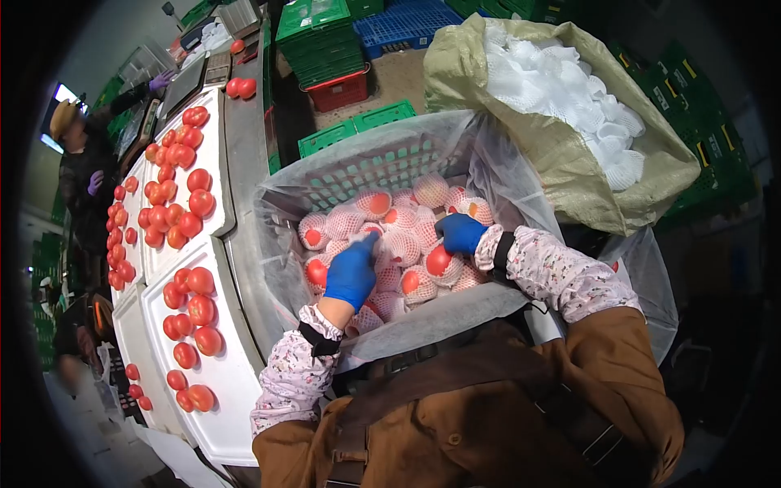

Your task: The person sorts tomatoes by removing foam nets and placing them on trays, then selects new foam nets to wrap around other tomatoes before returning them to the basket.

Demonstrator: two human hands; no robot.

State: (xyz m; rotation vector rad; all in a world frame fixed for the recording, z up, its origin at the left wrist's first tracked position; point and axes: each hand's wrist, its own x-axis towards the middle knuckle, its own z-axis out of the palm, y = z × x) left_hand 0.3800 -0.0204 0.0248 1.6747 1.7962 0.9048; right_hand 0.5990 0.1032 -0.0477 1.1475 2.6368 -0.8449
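Note:
Both my hands wear blue gloves and are inside a crate [305, 193] lined with thin translucent film. Many tomatoes [419, 283] in white foam net sleeves fill it, with red skin showing through the mesh. My left hand [351, 272] is over the left part of the pile, its fingers bent down among the sleeved tomatoes. My right hand [462, 234] is curled closed at the right part, just above a tomato with a bare red patch [438, 260]. Whatever lies under the fingers of either hand is hidden.
Left of the crate, bare tomatoes [202, 309] sit on white foam trays [236, 370]. A sack [455, 73] of white foam nets [561, 89] stands at the back right. Stacked green crates [321, 41] are behind. Another person [77, 154] in purple gloves works at far left.

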